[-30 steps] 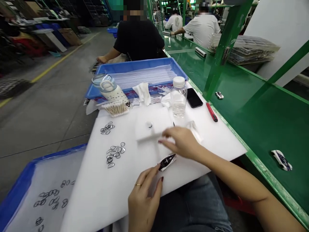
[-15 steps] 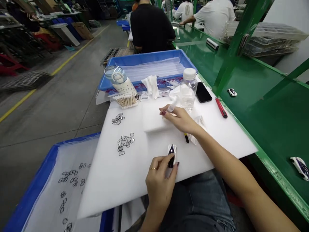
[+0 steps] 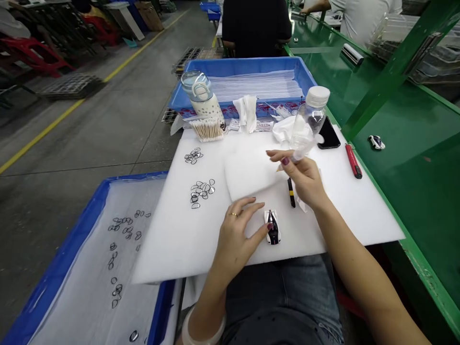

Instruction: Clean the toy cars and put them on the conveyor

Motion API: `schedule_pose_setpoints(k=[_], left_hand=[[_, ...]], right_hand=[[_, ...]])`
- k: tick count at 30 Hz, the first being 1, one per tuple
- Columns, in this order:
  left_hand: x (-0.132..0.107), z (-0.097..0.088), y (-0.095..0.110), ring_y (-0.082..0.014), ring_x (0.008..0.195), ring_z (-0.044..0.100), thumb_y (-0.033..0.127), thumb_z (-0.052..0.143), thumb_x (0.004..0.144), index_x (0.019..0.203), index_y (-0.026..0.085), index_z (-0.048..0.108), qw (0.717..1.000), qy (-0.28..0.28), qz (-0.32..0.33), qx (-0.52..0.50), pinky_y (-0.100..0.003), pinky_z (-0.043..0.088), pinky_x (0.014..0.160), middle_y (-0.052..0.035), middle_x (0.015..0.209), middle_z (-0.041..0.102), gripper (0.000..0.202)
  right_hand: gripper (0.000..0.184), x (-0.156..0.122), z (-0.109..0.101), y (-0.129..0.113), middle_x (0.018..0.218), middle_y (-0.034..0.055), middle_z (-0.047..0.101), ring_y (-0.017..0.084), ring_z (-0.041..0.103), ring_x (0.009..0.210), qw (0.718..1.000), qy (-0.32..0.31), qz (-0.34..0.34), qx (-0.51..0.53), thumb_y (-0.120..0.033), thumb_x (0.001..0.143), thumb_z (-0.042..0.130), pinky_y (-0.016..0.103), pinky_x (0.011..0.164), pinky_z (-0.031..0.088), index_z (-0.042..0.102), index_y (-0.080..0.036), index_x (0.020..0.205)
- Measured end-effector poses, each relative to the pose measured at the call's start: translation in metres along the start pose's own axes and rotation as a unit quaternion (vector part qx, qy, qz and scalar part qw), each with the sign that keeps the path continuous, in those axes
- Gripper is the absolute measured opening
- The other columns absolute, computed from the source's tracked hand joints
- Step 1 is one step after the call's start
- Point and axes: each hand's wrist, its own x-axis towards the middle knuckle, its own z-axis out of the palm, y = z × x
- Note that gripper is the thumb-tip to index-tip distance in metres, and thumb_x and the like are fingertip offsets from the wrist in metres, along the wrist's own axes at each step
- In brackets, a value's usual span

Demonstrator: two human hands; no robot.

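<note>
Since half a second ago the left hand [image 3: 239,235] has let go of the toy car [image 3: 272,226], and now lies open and flat on the white foam sheet [image 3: 172,249]. The car rests on the sheet just right of the thumb tip; whether the two touch I cannot tell. Beyond it, the right hand [image 3: 305,179] is raised, fingertips pinched on a small clear piece [image 3: 297,154] too blurred to identify. A black pen [image 3: 290,191] lies just left of that hand. Farther off stand the clear bottle [image 3: 309,120], a phone [image 3: 328,136] and a blue tray [image 3: 251,64].
</note>
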Motion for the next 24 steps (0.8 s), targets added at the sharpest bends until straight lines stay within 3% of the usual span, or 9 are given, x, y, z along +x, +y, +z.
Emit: schedule_pose_setpoints(k=[4,7,9,12,14,24], left_hand=[[0.02,-0.019,-0.001,-0.0288,0.118,0.056,0.035,0.066,0.087,0.118,0.023,0.065,0.998,-0.039,0.0,0.045,-0.049,0.05,0.099,-0.0097,0.128,0.058,0.033],[0.039,-0.032,-0.003,-0.0297,0.115,0.057,0.033,0.066,0.087,0.118,0.019,0.066,0.99,-0.022,0.038,0.131,-0.049,0.049,0.098,-0.011,0.122,0.061,0.034],[0.055,-0.035,-0.006,-0.0336,0.121,0.053,0.032,0.067,0.086,0.125,0.017,0.063,0.978,-0.016,0.061,0.199,-0.053,0.047,0.1,-0.0142,0.127,0.059,0.041],[0.08,-0.029,-0.013,-0.0448,0.14,0.032,0.039,0.068,0.087,0.14,0.023,0.052,0.96,-0.073,0.059,0.265,-0.065,0.035,0.107,-0.0172,0.148,0.043,0.058],[0.094,-0.022,-0.017,-0.0474,0.143,0.025,0.041,0.064,0.09,0.143,0.029,0.048,0.951,-0.096,0.044,0.291,-0.07,0.028,0.107,-0.0164,0.153,0.037,0.057],[0.118,-0.01,-0.025,-0.0414,0.143,0.032,0.039,0.063,0.091,0.142,0.028,0.05,0.943,-0.101,0.084,0.305,-0.066,0.034,0.107,-0.0164,0.151,0.042,0.054]], right_hand=[[0.018,-0.004,-0.012,0.002,0.094,0.0023,0.069,0.018,0.065,0.093,0.997,0.058,0.011,0.047,-0.037,0.087,0.065,0.038,0.091,0.049,0.066,-0.022,0.097],[0.017,-0.006,-0.017,0.001,0.071,-0.0025,0.054,0.012,0.052,0.065,0.988,0.111,0.022,0.106,-0.032,0.079,0.069,0.03,0.068,0.046,0.066,-0.023,0.093],[0.012,-0.007,-0.018,-0.002,0.064,-0.0037,0.044,0.011,0.042,0.058,0.981,0.126,0.024,0.148,-0.031,0.076,0.069,0.028,0.06,0.039,0.063,-0.022,0.081],[0.024,-0.009,-0.018,-0.006,0.058,-0.0032,0.039,0.011,0.037,0.055,0.976,0.111,0.032,0.182,-0.038,0.075,0.067,0.029,0.056,0.035,0.053,-0.021,0.064],[0.029,-0.01,-0.018,-0.007,0.056,-0.0031,0.039,0.011,0.036,0.053,0.976,0.105,0.04,0.187,-0.041,0.075,0.066,0.029,0.055,0.034,0.05,-0.021,0.061],[0.037,-0.013,-0.018,-0.003,0.052,-0.0024,0.038,0.012,0.036,0.051,0.973,0.058,0.004,0.221,-0.046,0.079,0.064,0.03,0.054,0.028,0.053,-0.02,0.056]])
